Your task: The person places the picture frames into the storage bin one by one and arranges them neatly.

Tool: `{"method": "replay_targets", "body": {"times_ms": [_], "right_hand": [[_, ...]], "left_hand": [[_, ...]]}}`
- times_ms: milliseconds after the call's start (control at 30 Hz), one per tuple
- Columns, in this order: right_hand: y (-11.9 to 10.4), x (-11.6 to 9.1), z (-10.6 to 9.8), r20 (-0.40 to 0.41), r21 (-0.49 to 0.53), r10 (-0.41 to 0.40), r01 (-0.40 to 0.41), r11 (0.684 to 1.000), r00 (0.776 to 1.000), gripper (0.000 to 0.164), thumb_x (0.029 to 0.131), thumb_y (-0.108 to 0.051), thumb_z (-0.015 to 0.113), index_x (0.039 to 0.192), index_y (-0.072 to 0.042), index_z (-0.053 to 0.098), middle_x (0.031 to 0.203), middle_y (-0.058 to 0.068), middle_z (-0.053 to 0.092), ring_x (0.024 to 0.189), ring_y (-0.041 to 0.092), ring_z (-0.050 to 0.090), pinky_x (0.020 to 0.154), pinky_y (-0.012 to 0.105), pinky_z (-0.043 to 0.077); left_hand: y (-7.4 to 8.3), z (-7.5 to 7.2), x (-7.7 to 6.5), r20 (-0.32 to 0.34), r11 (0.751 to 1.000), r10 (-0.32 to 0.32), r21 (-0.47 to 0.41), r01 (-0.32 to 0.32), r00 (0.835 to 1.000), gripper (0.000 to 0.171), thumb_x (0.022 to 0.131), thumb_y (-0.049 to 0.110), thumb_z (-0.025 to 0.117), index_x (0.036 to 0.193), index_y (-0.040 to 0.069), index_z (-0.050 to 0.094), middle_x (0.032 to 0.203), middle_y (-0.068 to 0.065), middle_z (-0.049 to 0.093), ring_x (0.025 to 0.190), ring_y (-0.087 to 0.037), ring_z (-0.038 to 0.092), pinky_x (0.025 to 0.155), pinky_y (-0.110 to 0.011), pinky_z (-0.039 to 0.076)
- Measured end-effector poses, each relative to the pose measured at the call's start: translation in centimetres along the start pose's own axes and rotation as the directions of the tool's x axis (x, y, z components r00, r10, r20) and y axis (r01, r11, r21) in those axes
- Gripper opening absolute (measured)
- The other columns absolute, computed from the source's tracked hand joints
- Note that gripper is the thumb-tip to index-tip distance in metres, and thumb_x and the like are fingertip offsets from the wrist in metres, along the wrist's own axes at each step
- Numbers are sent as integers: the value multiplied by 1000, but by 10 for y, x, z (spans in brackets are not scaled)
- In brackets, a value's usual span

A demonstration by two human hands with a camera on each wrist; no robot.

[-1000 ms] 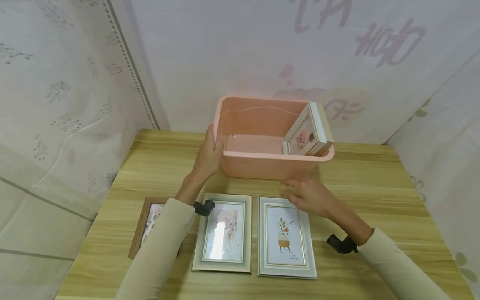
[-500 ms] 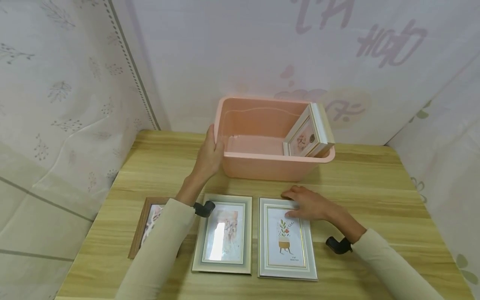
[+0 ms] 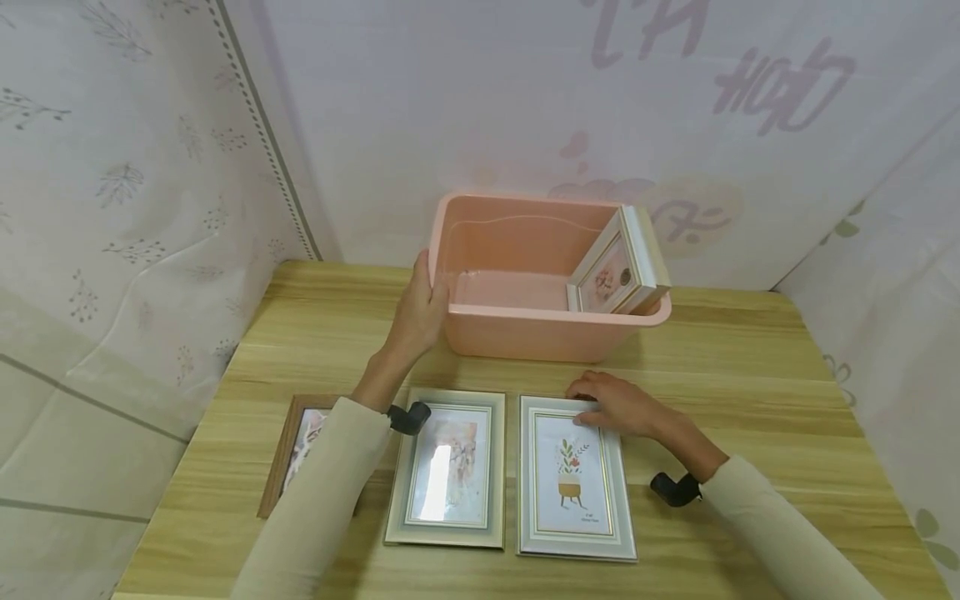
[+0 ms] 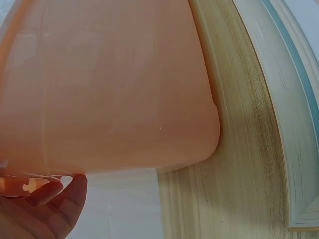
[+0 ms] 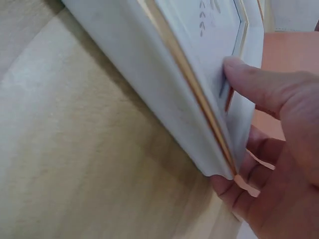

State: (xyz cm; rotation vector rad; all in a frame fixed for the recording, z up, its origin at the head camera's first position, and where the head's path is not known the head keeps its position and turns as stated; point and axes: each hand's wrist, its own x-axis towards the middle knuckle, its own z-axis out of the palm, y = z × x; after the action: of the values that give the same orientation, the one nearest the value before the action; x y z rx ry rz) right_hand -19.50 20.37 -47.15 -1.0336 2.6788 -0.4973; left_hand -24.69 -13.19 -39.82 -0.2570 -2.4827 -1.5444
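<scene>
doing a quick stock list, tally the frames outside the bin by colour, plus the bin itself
Brown frame: 1
Pale frames: 2, the middle frame and the right frame
Pink bin: 1
Total: 4

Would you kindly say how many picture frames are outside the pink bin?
3: the brown frame, partly behind the left sleeve; the middle frame; the plant-print frame at the right hand. Others may be hidden.
</scene>
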Motion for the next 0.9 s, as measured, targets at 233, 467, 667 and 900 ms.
{"method": "replay_targets", "body": {"times_ms": [233, 467, 667, 900], "right_hand": [[1, -5, 1, -40, -27, -11, 10, 1000, 999, 28, 88, -24, 74, 114, -13, 71, 109, 0, 66, 100, 18, 62, 86, 40, 52], [-2, -7, -8, -40, 7, -18, 19, 1000, 999, 24, 90, -25, 72, 114, -19, 69, 105, -6, 69, 88, 9, 62, 77, 35, 51], [-6, -6, -19, -38, 94, -7, 10, 996, 999, 24, 91, -27, 71, 114, -20, 67, 101, -10, 69, 85, 5, 60, 78, 33, 51], [-11, -5, -36, -55, 228, 3, 9, 974, 999, 30, 94, -23, 68, 121, -11, 67, 107, -2, 71, 97, 14, 66, 83, 34, 54]], "left_hand": [[0, 0, 0, -1, 1000, -8, 0, 8, 1000, 53, 102, 27, 31, 151, 6, 27, 134, -19, 51, 122, -34, 51, 104, -55, 40], [0, 0, 0, -5, 1000, -17, 1, 17, 1000, 53, 102, 25, 32, 151, 7, 27, 134, -20, 52, 122, -35, 52, 105, -56, 40], [0, 1, 0, 0, 1000, -14, 1, 14, 1000, 53, 102, 25, 32, 151, 6, 27, 133, -19, 52, 123, -37, 52, 105, -56, 40], [0, 1, 0, 0, 1000, -23, 12, 23, 1000, 53, 102, 27, 32, 152, 8, 26, 135, -19, 51, 122, -34, 51, 104, -56, 40]]}}
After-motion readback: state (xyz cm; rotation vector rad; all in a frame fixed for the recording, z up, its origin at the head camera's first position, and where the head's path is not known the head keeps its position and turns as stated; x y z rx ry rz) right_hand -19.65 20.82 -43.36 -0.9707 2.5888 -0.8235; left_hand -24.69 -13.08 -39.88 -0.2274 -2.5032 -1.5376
